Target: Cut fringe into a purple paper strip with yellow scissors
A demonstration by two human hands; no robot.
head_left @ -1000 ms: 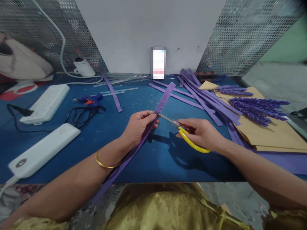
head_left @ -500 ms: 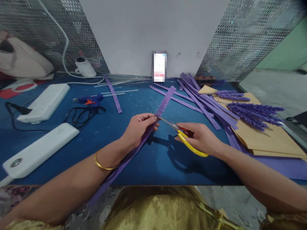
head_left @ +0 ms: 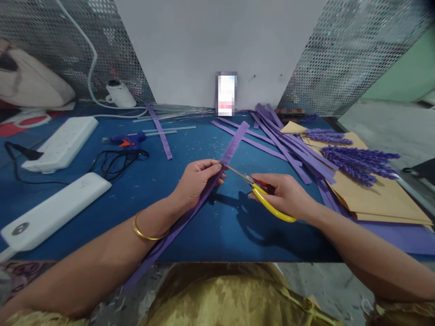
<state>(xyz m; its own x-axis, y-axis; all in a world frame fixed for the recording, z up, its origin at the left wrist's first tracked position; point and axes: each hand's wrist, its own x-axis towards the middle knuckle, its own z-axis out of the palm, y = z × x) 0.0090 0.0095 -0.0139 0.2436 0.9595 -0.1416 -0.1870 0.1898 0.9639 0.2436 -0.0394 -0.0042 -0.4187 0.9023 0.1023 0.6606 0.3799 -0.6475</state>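
- Nearest us, the purple strip (head_left: 234, 141) trails along the left forearm and over the edge of the blue table (head_left: 210, 246). We would let this tail hang slack, so it does not tug at the cut.
- Left hand (head_left: 201, 180): thumb and fingers pinched together on the strip, above the middle of the table. We judge a hold close to the blades best — paper taut, fingertips clear of the edges.
- Right hand (head_left: 287, 192): wrapped round the handles of the scissors (head_left: 272, 208), which come in from the right. Small, even snips that stop short of the opposite edge should keep the strip whole.
- Beyond the pinch, short cuts show along the strip; we would match their spacing and depth.
- Not seen, near: part of the tail lies behind the forearm, and its end blurs below the table edge.
- Not seen, at the cut: the blade tips are lost beside the left thumb — parted or together, we cannot tell. Fingers cover most of the red handle.
- Not seen, farther: the heaped strips (head_left: 292, 140) overlap too much to count; the screen of the phone (head_left: 226, 94) is blurred.
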